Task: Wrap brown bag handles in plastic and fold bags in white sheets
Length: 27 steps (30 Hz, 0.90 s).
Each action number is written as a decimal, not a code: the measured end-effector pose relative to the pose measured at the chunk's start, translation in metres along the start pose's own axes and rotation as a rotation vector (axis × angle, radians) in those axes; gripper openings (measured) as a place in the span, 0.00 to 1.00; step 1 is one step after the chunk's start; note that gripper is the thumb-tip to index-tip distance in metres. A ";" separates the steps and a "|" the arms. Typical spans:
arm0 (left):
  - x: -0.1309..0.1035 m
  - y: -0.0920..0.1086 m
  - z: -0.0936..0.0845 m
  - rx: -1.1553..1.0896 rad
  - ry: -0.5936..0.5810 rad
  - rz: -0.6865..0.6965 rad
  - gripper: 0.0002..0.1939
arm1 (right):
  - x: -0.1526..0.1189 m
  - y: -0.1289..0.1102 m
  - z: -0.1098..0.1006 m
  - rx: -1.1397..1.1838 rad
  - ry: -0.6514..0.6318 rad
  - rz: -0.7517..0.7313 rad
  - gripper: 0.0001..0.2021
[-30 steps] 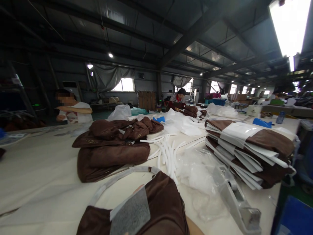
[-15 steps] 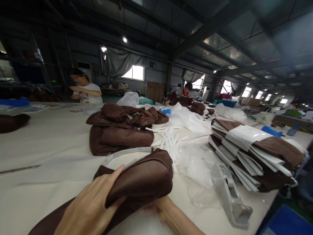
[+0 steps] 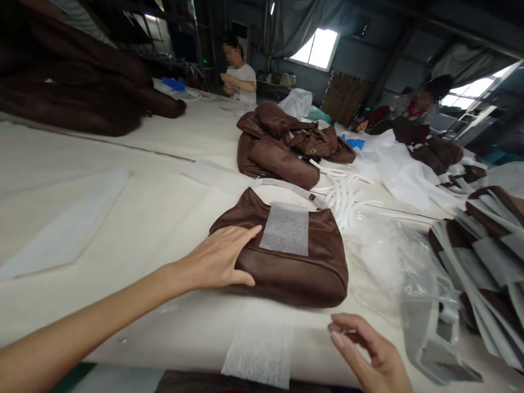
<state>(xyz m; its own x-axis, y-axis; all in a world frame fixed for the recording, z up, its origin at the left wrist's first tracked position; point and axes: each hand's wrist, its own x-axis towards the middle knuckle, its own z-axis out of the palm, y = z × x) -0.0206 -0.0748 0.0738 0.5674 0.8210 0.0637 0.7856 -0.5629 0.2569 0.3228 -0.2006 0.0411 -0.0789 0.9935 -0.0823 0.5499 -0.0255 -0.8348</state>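
Note:
A brown handbag (image 3: 290, 278) lies on the white table in front of me, its strap wrapped in pale material at the back. Across its upper middle is a strip of thin white wrapping sheet (image 3: 285, 229). Another piece of this sheet (image 3: 262, 346) emerges from beneath the bag and hangs over the table's front edge. My left hand (image 3: 223, 254) rests on the bag's left side, fingers and thumb spread. Off the bag's lower right corner, my right hand (image 3: 364, 349) hovers with loosely curled fingers and nothing visible in it.
Brown bags (image 3: 282, 147) are heaped behind, beside white tubes (image 3: 344, 191). To the right are clear plastic (image 3: 376, 262), a grey tape dispenser (image 3: 442, 338) and a stack of wrapped brown bags (image 3: 491, 262). More brown bags (image 3: 82, 93) lie far left. Two people work across the table.
The handbag has gone from being held tilted in both hands to lying on the table with the white sheet across it. My right hand has come out from under it. The view has turned left and down.

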 end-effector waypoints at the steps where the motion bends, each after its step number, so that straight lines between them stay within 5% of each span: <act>1: -0.002 -0.001 -0.002 0.014 -0.015 -0.018 0.52 | 0.011 -0.007 -0.009 -0.144 0.104 -0.145 0.18; 3: -0.004 0.000 -0.005 0.037 -0.043 -0.023 0.48 | 0.037 -0.019 -0.017 -0.411 0.195 -0.404 0.25; 6: 0.002 0.006 -0.006 0.080 -0.067 0.004 0.37 | 0.077 -0.031 -0.011 -0.706 0.091 -0.577 0.34; 11: 0.025 0.006 -0.011 0.172 -0.061 0.054 0.18 | 0.117 -0.028 -0.002 -0.856 0.024 -0.557 0.12; 27: 0.027 -0.008 -0.017 0.182 -0.149 0.148 0.24 | 0.110 0.011 -0.011 -0.638 -0.031 -0.539 0.26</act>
<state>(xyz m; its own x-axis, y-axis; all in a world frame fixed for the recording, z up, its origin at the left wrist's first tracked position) -0.0159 -0.0464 0.0897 0.6990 0.7127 -0.0580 0.7149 -0.6949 0.0769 0.3291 -0.0900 0.0284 -0.4839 0.8477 0.2176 0.7949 0.5297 -0.2959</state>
